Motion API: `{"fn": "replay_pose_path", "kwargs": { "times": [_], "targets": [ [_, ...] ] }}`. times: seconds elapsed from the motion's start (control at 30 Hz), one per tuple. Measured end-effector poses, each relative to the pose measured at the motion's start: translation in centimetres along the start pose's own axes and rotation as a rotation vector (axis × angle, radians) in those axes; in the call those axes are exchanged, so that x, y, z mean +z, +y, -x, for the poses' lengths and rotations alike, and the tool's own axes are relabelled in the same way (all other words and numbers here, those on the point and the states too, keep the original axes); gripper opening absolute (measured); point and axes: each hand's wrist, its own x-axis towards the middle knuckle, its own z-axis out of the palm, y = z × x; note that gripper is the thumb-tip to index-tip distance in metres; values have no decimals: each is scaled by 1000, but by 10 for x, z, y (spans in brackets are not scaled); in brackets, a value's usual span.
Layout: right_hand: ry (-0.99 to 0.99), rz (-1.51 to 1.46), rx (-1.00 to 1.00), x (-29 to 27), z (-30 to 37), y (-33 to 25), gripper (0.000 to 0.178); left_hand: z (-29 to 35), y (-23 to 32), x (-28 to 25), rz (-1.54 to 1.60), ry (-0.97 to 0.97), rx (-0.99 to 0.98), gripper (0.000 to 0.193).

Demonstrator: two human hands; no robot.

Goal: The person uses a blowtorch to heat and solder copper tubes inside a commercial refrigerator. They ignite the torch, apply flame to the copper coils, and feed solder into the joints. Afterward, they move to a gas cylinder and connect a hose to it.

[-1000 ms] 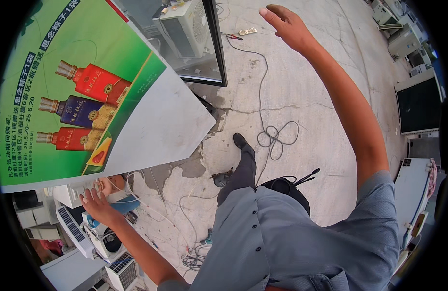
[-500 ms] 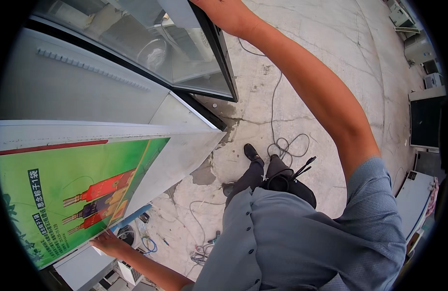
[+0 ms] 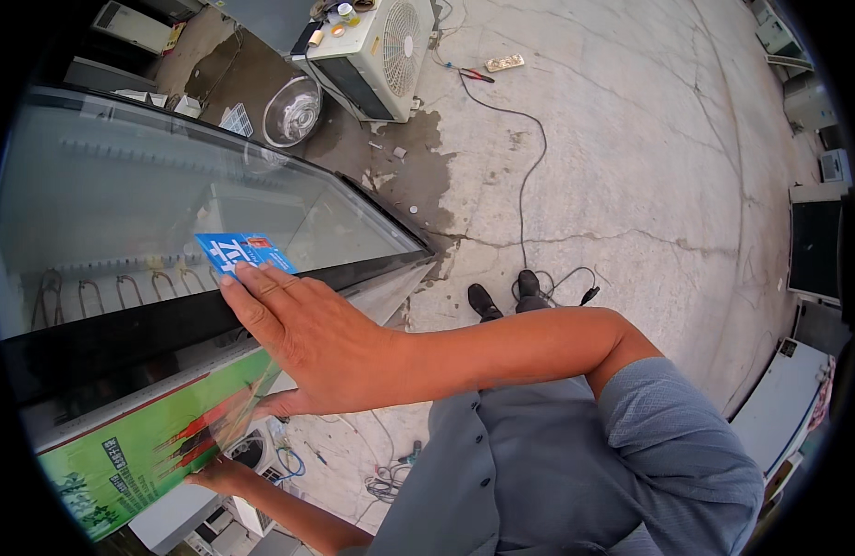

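In front of me on the left stands a display fridge with a black-framed glass door [image 3: 122,199], swung shut over its front. My right hand [image 3: 326,338] lies on the door's black frame, fingers stretched out, thumb apart over the side. Its fingertips rest beside a blue sticker [image 3: 247,250] on the glass. Behind the glass hang several wire hooks [image 3: 126,289]. A green poster [image 3: 159,440] covers the fridge's side. At that side's far-down edge is my left hand [image 3: 219,474], touching it; its fingers are mostly hidden.
An outdoor air-conditioner unit [image 3: 377,60] with small items on top stands at the upper middle, beside a metal basin [image 3: 293,111]. A cable [image 3: 539,153] runs over the concrete floor past red-handled pliers [image 3: 476,75]. Coiled wires [image 3: 386,484] lie near my left arm.
The glass door has swung from open to closed. My right hand came down and leftward with it, from the door's outer edge onto the frame. My left hand stays at the side panel.
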Motion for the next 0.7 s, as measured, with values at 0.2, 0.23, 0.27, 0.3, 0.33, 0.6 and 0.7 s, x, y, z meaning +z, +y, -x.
{"fn": "replay_pose_path", "kwargs": {
  "times": [0.2,0.23,0.27,0.3,0.33,0.6,0.7],
  "targets": [
    [175,20,-33,28,-19,10,111,8,4,25,39,19,49,79],
    [188,24,-52,28,-22,15,108,10,4,25,58,30,35,77],
    [174,13,-68,25,-22,17,99,10,5,24,78,39,22,76],
    [159,20,-86,25,-25,19,98,9,5,21,99,47,10,74],
    [148,24,-102,24,-25,19,96,-9,-2,-7,249,53,3,53],
    [99,-99,-138,-31,-48,47,93,29,9,-23,1,198,-32,52],
    [48,-157,-127,-62,-57,65,86,66,17,10,-30,276,7,56]
  ]
}}
